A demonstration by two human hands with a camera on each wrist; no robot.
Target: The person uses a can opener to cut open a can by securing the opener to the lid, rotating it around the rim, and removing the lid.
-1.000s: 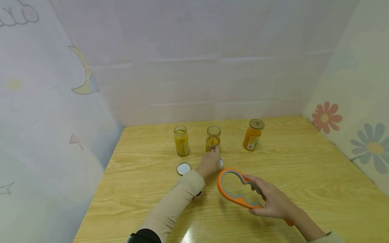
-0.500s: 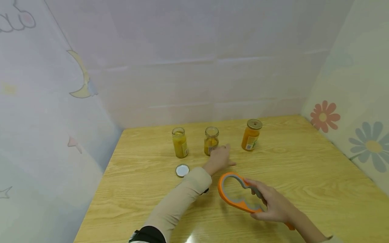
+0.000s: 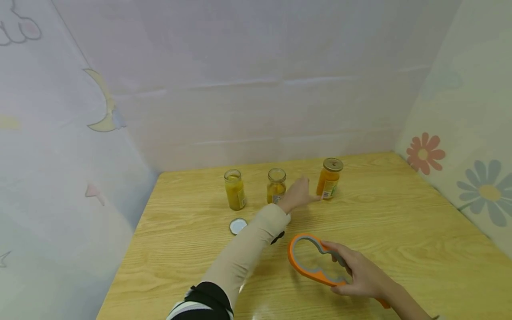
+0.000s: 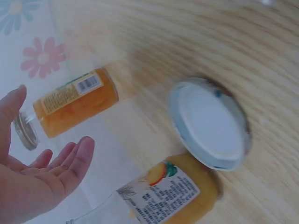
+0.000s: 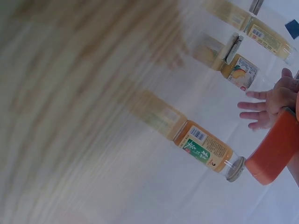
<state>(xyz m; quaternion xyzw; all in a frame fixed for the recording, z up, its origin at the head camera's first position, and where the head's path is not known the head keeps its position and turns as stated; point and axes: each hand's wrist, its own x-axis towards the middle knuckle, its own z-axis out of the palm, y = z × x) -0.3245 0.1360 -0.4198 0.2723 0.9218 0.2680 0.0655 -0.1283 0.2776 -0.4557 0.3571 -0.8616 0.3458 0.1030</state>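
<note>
My left hand (image 3: 298, 194) is open in the air, thumb and fingers apart, just left of a capped jar of orange fruit (image 3: 329, 182). In the left wrist view the hand (image 4: 51, 179) faces this jar (image 4: 77, 105), and a gap shows between them. My right hand (image 3: 362, 273) grips an orange and grey jar opener (image 3: 296, 255) above the table at front right. Behind the left wrist stands an uncapped jar (image 3: 276, 182), partly covered by it. A lid (image 4: 210, 123) lies inside up beside that jar's base; the left arm hides it in the head view.
Another uncapped jar with yellow contents (image 3: 234, 191) stands at the left. In front of it a lid (image 3: 238, 226) lies with its white inside up. The wooden table (image 3: 168, 249) meets a pale back wall and patterned side walls.
My left hand has moved right, from beside the middle jar and its lid toward the capped jar, its fingers spreading. The right hand stays nearly still with the jar opener.
</note>
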